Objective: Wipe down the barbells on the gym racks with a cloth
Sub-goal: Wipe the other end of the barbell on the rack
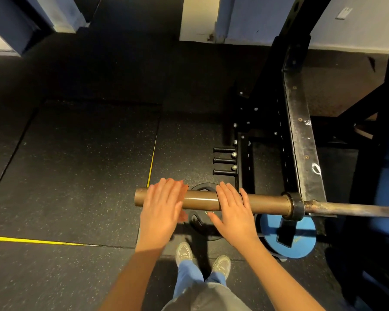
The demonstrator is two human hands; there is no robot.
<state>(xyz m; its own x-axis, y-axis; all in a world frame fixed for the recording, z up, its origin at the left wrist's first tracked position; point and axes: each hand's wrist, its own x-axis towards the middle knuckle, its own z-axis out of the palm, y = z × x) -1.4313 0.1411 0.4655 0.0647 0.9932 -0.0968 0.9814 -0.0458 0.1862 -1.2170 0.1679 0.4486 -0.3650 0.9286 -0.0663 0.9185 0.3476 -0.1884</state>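
Observation:
A barbell lies across the rack, its bronze sleeve [263, 203] pointing left and its thinner shaft [350, 209] running off to the right. My left hand [162, 207] lies flat over the sleeve near its end, fingers straight, pressing a reddish-orange cloth [184, 189] against the metal; only the cloth's edges peek out beside the palm. My right hand [234, 209] rests flat on the sleeve a little further right, fingers straight and spread.
The black rack upright and arm [301, 135] stand just right of my hands, with three storage pegs [225, 161] sticking out left. A black plate [202, 225] and a blue plate [301, 234] sit on the rubber floor beneath. Yellow floor lines [32, 240] mark the left.

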